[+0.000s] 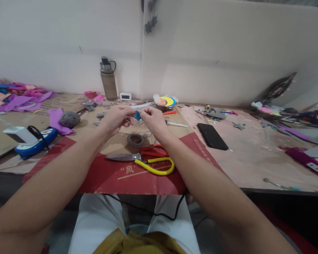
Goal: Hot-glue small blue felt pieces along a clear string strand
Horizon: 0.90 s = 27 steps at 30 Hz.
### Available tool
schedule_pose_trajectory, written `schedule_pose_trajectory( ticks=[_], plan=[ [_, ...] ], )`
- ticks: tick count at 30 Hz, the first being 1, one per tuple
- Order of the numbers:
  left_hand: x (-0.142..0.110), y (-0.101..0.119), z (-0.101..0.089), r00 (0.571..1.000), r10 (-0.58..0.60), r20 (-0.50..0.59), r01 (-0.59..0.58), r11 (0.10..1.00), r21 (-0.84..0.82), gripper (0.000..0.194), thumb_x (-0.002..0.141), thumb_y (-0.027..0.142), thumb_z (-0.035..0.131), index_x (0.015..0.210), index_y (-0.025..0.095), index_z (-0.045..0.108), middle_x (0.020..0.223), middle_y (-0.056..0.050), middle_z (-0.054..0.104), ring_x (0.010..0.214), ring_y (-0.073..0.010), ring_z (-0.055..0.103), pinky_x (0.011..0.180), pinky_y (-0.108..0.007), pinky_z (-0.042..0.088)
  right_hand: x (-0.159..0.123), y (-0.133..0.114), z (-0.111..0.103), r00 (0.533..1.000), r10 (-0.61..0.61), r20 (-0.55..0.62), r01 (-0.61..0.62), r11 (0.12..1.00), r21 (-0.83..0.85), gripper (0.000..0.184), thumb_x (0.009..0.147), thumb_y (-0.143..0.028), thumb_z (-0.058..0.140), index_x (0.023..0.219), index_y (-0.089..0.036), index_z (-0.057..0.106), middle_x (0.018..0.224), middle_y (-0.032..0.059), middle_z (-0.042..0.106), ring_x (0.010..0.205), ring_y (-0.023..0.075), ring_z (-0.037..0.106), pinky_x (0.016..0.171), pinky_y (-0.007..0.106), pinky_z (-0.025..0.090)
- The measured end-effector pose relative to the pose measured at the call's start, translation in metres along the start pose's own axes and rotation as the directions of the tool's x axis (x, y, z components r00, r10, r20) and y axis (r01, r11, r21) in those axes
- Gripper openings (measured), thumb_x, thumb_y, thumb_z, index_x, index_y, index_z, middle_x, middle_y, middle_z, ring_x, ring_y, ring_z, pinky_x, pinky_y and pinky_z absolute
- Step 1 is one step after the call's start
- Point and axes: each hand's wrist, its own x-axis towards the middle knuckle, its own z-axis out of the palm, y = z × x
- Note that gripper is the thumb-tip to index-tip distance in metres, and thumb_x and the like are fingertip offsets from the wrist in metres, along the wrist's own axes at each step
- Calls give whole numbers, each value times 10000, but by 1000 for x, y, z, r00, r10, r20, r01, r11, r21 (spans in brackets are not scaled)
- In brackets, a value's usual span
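Between my two hands is a small blue piece [137, 115], too small for me to tell its kind. My left hand [118, 119] pinches it from the left, fingertips together. From the other side my right hand [151, 119] grips it with thumb and forefinger. Just below them on the table lies a coil of grey-brown yarn [135, 139]. Nearer to me, scissors [155, 165] with red and yellow handles rest on a red sheet [100, 180]. A white-and-blue pen-like stick [177, 124] lies right of my right hand.
A water bottle [109, 82] and a small white digital clock [125, 96] stand at the back wall. A grey yarn ball [69, 119] and a blue device [36, 143] are on the left. To the right are a black phone [212, 136] and a magenta device [307, 160].
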Motion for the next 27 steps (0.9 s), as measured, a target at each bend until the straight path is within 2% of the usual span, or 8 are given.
schedule_pose_trajectory(
  ticks=[5, 9, 13, 18, 23, 27],
  plan=[
    [-1, -3, 1, 993, 112, -22, -107, 981, 161, 126, 679, 235, 674, 699, 114, 646, 495, -6, 572, 407, -68, 494, 385, -172, 321, -3, -3, 2, 1000, -5, 23, 5, 1000, 6, 176, 754, -302, 552, 643, -167, 531, 557, -63, 426, 534, 67, 349, 552, 228, 300],
    [0, -5, 0, 990, 133, -47, -119, 967, 226, 107, 704, 221, 647, 686, 115, 643, 485, -6, 575, 398, -62, 485, 385, -167, 323, -3, -3, 2, 998, -31, 48, 32, 999, -33, 184, 790, -306, 543, 673, -164, 554, 585, -51, 472, 559, 77, 394, 572, 240, 314],
    [4, -7, -3, 995, 84, -62, -70, 978, 195, 122, 730, 234, 653, 710, 115, 641, 488, -11, 580, 382, -54, 470, 372, -160, 307, -2, -2, 1, 996, -39, 75, 42, 998, -37, 105, 805, -270, 549, 785, -168, 564, 633, -50, 502, 586, 88, 432, 596, 243, 344],
    [6, -7, -4, 996, 53, -75, -40, 986, 164, 131, 767, 220, 642, 706, 104, 635, 496, -19, 584, 370, -48, 457, 359, -157, 297, -3, 0, -1, 998, -68, 17, 69, 996, -62, 119, 807, -239, 562, 901, -180, 518, 681, -46, 514, 626, 103, 478, 623, 249, 378],
    [9, -6, -8, 986, 81, -142, -64, 991, 119, 109, 780, 173, 627, 700, 99, 625, 521, -25, 596, 415, -62, 523, 363, -147, 311, -7, -1, -3, 993, -116, -9, 114, 984, -138, 74, 836, -257, 536, 863, -191, 518, 720, -26, 544, 657, 111, 493, 646, 256, 382],
    [10, -4, -10, 981, 42, -191, -37, 999, 31, 129, 774, 161, 639, 664, 105, 600, 533, -12, 585, 455, -66, 563, 370, -136, 322, -12, -4, -5, 982, -178, 58, 187, 958, -219, 108, 857, -263, 496, 801, -187, 548, 728, -9, 560, 674, 121, 493, 665, 261, 368]
  ],
)
